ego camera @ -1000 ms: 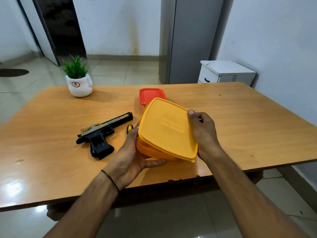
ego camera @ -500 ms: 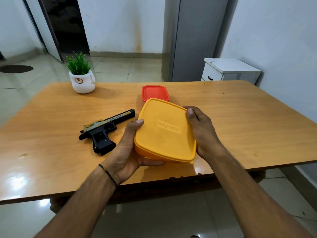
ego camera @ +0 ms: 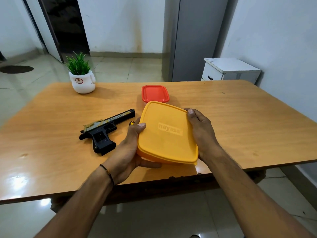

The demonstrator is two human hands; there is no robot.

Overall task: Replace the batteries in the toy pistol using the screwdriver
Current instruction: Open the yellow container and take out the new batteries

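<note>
A black and gold toy pistol (ego camera: 103, 130) lies on its side on the wooden table (ego camera: 51, 143), left of centre. A small yellow and black tip of the screwdriver (ego camera: 131, 123) shows just behind my left hand; the rest is hidden. Both hands hold a yellow lidded box (ego camera: 167, 133), tilted above the table's near edge. My left hand (ego camera: 129, 148) grips its left side, thumb on the lid and fingers underneath. My right hand (ego camera: 201, 133) grips the right edge, thumb at the far corner.
A red lidded box (ego camera: 155, 93) sits just behind the yellow one. A small green plant in a white pot (ego camera: 82, 81) stands at the table's far left. A white cabinet (ego camera: 229, 70) and a grey fridge (ego camera: 193, 38) stand beyond the table.
The lid's raised near side has come down onto the yellow box, and my left thumb now rests on top of the lid. The box stays in both hands.
</note>
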